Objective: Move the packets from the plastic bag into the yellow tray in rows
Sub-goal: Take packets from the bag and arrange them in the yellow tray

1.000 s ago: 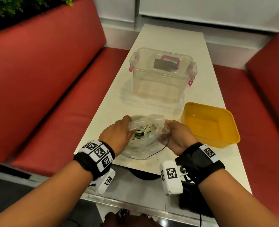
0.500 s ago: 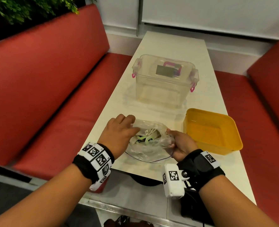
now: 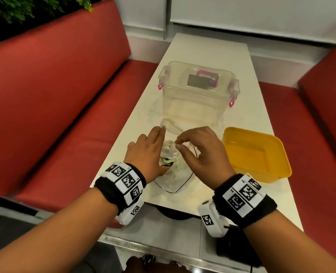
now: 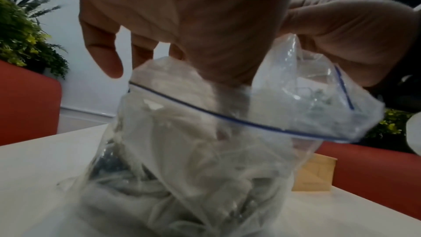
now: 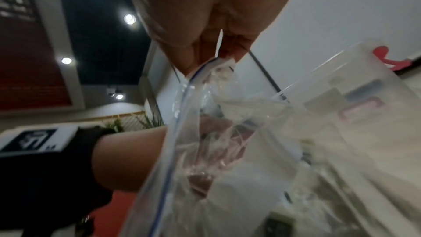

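A clear zip plastic bag (image 3: 173, 180) stands on the white table (image 3: 212, 50) near its front edge, between my hands. Several white and green packets (image 3: 168, 161) lie bunched inside it, seen blurred through the plastic (image 4: 182, 177). My right hand (image 3: 179, 145) pinches the bag's blue-lined rim (image 5: 193, 75) between thumb and forefinger and holds it up. My left hand (image 3: 149, 150) is at the bag's left side, its thumb (image 4: 227, 78) down inside the mouth and its fingers (image 4: 102, 51) straight outside. The yellow tray (image 3: 281, 170) sits to the right, holding nothing.
A clear lidded storage box (image 3: 198, 99) with pink latches stands just behind the bag. Red bench seats (image 3: 64, 115) run along both sides of the narrow table. A dark object (image 3: 238, 251) lies on the lower shelf under my right wrist.
The bag went from lying squashed between both hands to standing with its mouth up. My right hand rose, pinching the rim. My left thumb went into the opening.
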A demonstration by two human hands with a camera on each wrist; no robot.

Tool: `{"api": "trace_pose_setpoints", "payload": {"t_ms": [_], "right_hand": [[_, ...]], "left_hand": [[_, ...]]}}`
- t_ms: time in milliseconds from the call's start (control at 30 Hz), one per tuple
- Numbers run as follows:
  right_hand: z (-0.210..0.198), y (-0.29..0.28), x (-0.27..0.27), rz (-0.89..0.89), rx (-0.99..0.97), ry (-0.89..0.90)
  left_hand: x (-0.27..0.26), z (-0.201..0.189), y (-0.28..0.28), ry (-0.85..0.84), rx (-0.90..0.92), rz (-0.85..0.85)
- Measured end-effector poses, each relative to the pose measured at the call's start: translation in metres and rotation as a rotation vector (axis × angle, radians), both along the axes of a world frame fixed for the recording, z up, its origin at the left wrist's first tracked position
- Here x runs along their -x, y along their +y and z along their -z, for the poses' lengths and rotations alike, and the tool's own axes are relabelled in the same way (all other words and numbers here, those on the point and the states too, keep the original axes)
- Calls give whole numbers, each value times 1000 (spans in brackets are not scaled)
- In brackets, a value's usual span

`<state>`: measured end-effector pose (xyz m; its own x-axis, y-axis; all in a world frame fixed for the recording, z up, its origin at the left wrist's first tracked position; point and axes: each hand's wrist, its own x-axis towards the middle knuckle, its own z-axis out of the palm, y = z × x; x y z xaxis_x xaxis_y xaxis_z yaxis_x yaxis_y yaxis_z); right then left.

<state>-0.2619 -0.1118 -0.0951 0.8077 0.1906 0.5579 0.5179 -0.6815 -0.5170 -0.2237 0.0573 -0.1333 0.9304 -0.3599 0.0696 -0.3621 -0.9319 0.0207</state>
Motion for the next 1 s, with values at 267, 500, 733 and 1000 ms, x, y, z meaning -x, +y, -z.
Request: {"api": "trace_pose_setpoints", "payload": {"t_ms": [267,500,733,1000], "right_hand": [[29,-2,-16,141,653,245],[34,-3,-24,368,675,429],[23,-4,-22,367,764,521],[11,-2,-18,337,762,521]], "left_hand": [[-13,13,-7,-74,-43,-82],[-15,13,7,-81,6,62],[-17,9,16,-37,32,-160],[-13,-23,14,46,111,16]]}}
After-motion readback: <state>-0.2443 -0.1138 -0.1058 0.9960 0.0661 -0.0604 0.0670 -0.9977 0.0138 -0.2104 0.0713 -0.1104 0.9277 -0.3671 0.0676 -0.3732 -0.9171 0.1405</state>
